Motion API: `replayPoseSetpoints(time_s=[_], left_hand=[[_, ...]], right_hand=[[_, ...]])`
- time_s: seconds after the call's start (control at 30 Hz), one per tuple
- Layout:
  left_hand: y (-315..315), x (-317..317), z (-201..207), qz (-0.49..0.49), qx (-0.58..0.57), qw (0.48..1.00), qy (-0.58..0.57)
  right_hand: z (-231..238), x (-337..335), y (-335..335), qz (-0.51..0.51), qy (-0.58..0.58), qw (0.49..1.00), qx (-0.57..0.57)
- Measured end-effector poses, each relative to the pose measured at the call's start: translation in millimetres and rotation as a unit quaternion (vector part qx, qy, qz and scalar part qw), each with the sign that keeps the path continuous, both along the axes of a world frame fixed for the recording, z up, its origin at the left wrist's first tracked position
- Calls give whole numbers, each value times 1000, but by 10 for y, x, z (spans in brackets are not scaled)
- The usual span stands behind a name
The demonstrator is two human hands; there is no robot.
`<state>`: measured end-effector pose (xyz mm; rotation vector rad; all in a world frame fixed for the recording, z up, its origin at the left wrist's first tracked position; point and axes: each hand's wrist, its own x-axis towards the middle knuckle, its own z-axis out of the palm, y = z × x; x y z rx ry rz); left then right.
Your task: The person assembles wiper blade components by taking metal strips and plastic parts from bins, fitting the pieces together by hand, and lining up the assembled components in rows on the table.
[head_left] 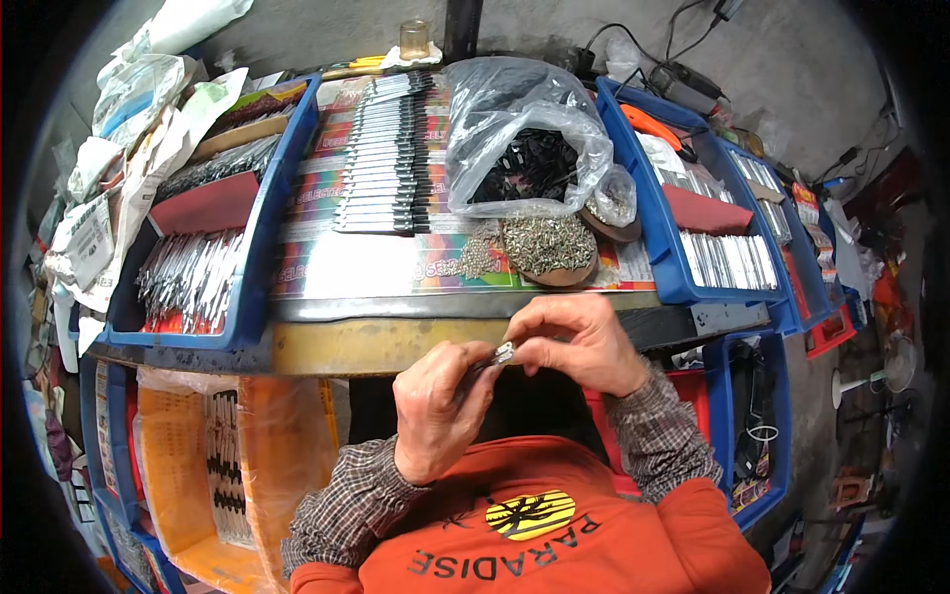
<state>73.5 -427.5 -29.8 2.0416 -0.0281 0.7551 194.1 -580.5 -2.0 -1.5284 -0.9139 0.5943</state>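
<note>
Cluttered workbench (pixel 341 345), left hand (pixel 435 398) holding metal piece (pixel 506 352), right hand (pixel 586 342) close.

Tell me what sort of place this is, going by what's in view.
Likely a small assembly workshop: a heap of tiny metal parts, a row of slim metal pieces laid out on the bench, and a blue bin packed with more slim pieces.

We wear a bright orange-red shirt (pixel 633 540). It has a yellow sun (pixel 561 506), a black palm tree (pixel 527 512) and dark letters (pixel 485 567) on it. Our left sleeve (pixel 361 500) and right sleeve (pixel 663 436) have little dark and light checks. Our left hand (pixel 435 406) and right hand (pixel 584 346) are bare.
</note>
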Motion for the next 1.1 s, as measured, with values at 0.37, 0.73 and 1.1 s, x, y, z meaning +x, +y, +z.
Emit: replayPoseSetpoints(time_s=[0.37,0.73,1.1], left_hand=[[228,-28,-73,7,48,999,-2],[337,-22,-126,10,33,999,14],[349,-56,-121,3,35,999,17]], right_hand=[[176,1263,205,-260,-595,727,-223],[-21,1540,381,-259,-613,671,-325],[29,1668,386,-226,-596,682,-359]])
